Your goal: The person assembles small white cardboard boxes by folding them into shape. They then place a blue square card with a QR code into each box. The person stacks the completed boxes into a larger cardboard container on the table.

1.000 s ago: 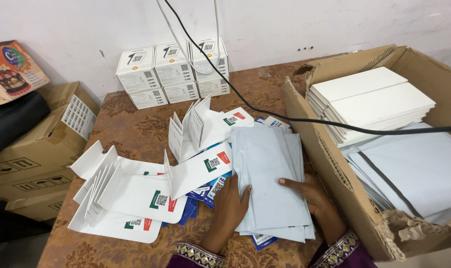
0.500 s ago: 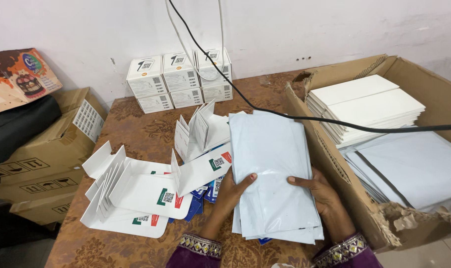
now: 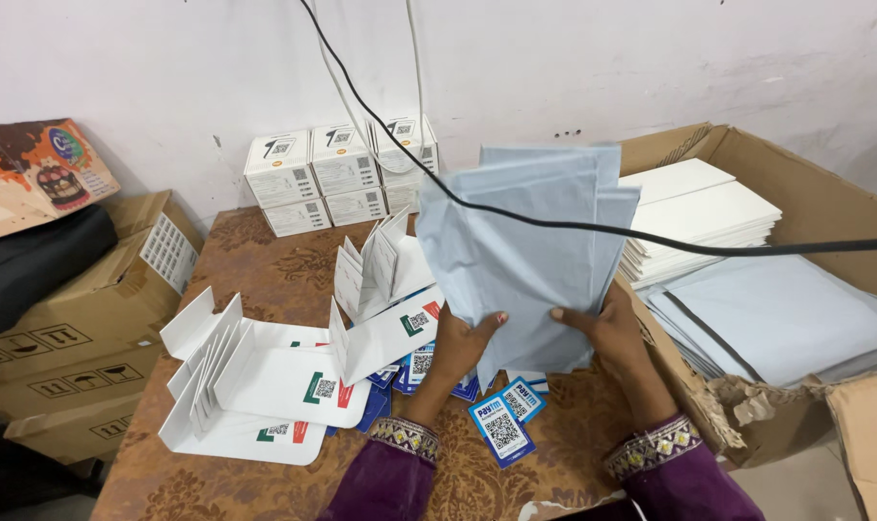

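Gripping a stack of pale blue mailers (image 3: 525, 241) from below, left hand (image 3: 461, 340) and right hand (image 3: 604, 333) are clamping its bottom edge, slightly apart, lifting it upright above the table (image 3: 265, 260). Blue code cards (image 3: 501, 425) are lying under the hands. White folded cartons (image 3: 265, 386) are sitting left of the hands. White boxes (image 3: 337, 174) are standing by the wall. Cardboard box (image 3: 805, 193) at right is holding more mailers. Black cable (image 3: 651, 232) is crossing in front.

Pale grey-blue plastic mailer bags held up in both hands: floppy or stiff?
Probably floppy: the pale grey-blue plastic mailer bags fan unevenly, so the left hand and right hand support their base. Likely light. The smooth surface looks slippery, so sheets may slide apart.
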